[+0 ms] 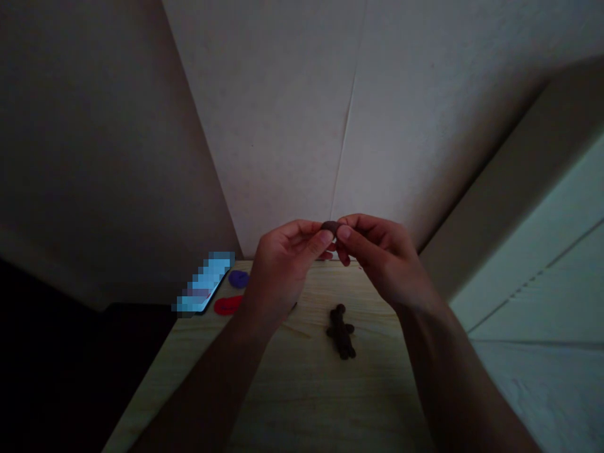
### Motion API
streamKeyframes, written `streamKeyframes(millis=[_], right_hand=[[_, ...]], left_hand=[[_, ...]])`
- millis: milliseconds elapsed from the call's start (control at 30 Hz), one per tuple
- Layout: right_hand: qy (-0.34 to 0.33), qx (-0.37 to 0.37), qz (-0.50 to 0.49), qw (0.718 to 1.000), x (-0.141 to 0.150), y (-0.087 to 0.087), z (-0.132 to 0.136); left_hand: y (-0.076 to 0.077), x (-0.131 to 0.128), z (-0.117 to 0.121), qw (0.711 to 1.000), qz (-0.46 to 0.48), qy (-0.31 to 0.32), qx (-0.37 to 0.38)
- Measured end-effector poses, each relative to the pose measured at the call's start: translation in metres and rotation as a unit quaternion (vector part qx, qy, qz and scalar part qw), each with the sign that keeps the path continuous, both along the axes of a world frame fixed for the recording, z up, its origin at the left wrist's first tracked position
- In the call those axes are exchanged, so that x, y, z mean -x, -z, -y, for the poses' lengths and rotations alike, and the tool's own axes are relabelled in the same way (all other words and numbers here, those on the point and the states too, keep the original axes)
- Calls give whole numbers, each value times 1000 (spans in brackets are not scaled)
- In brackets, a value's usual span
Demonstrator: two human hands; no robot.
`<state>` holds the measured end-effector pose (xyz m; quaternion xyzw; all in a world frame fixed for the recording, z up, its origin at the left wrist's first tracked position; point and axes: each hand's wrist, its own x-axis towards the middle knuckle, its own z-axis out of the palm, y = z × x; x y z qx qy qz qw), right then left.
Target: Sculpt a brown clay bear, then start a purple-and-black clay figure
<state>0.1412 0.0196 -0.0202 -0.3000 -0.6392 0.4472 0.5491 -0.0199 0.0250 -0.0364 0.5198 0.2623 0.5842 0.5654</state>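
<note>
Between my two hands, above the far end of the table, is a small brown lump of modelling clay [331,226]. The thumb and fingers of my left hand [290,258] pinch its left side. My right hand [380,248] grips the right side in the same way, thumb on top. Below the hands a small dark brown clay figure [341,332] lies on the tabletop, with a rounded head, short arms and legs, shaped like a bear. Fingers cover part of the lump, so its full shape is hidden.
The wooden table [302,390] meets the pale wall [292,126] at its far edge. On its left lie a lit phone [206,283], a purple clay piece [238,279] and a red clay piece [227,306] partly behind my left wrist. A pale panelled surface [533,277] stands on the right.
</note>
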Motion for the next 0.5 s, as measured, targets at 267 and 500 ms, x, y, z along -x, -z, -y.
streamKeyframes(millis=[267,500], right_hand=[[79,-19,-5,997,3,1,-3],[199,-135,85,967,8,4,4]], left_hand=[[0,-1,1,997,14,-75,-32],[2,-1,0,995,37,-84,-26]])
